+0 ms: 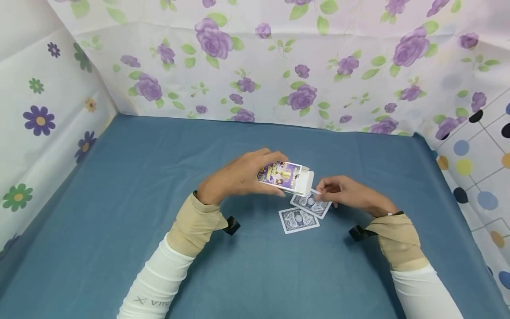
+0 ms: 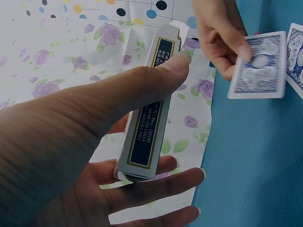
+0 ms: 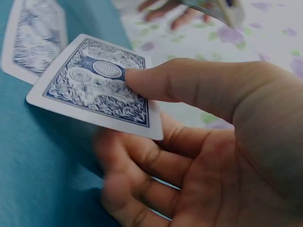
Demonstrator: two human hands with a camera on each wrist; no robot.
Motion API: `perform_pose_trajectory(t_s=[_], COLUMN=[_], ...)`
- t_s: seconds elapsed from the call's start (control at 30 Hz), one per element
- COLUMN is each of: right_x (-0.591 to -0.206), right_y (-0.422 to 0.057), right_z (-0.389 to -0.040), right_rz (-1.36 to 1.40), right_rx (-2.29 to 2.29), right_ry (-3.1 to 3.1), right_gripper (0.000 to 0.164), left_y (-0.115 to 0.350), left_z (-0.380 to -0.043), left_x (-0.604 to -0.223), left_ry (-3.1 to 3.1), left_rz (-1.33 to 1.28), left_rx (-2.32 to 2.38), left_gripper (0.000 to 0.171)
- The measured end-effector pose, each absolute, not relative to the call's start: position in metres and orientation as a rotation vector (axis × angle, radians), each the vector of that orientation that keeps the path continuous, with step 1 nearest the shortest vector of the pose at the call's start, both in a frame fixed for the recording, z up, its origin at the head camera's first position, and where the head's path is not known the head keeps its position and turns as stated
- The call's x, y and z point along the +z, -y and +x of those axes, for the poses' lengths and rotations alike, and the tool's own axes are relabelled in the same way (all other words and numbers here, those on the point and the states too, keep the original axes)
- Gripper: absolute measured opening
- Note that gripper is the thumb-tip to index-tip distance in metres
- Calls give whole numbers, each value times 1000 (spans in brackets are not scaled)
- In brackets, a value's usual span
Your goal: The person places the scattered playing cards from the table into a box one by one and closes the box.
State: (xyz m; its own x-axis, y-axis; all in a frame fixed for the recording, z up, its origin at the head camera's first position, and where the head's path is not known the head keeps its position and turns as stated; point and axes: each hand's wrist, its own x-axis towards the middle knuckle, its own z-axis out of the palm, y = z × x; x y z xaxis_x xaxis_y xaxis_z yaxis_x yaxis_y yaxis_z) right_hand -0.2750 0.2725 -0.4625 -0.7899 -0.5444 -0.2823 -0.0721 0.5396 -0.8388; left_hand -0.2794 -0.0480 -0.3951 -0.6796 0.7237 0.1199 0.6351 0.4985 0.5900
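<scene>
My left hand (image 1: 247,173) grips a small card box (image 1: 280,175) between thumb and fingers, above the table. Purple artwork with a gold trophy covers its face, and the flap end points right with its white flap folded out. In the left wrist view a dark printed side of the box (image 2: 147,135) shows. My right hand (image 1: 346,192) pinches a playing card (image 3: 106,78) with a blue and white patterned back, thumb on top and fingers beneath. A second playing card (image 1: 299,220) lies back up on the cloth, partly overlapped by the held one in the head view.
A blue cloth (image 1: 159,221) covers the table. Flowered sheeting (image 1: 255,57) rises at the back, with a flower-print sheet (image 1: 44,146) on the left and a dotted sheet (image 1: 478,177) on the right. Both wrists wear dark cameras under tan cuffs.
</scene>
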Motion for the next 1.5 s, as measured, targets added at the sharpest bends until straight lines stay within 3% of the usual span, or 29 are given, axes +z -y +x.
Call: perform_pose_trajectory(t_s=[0.33,0.53,1.5], right_x=[-414,-393,-390], right_y=[-285,-279,-254], right_z=[-263,-252,-241], right_rz=[-285,-294,-369], right_rx=[-1429,-1525,-1469], right_ry=[-2438,-2521,-2516], right_gripper=[37,37,38], left_y=[49,49,50], left_z=[-280,-279,-280], left_x=[-395,-395,-399], left_ry=[-2591,-2585,-2602], left_rz=[1177,1166,1157], left_rx=[980,976,945], left_gripper=[66,66,65])
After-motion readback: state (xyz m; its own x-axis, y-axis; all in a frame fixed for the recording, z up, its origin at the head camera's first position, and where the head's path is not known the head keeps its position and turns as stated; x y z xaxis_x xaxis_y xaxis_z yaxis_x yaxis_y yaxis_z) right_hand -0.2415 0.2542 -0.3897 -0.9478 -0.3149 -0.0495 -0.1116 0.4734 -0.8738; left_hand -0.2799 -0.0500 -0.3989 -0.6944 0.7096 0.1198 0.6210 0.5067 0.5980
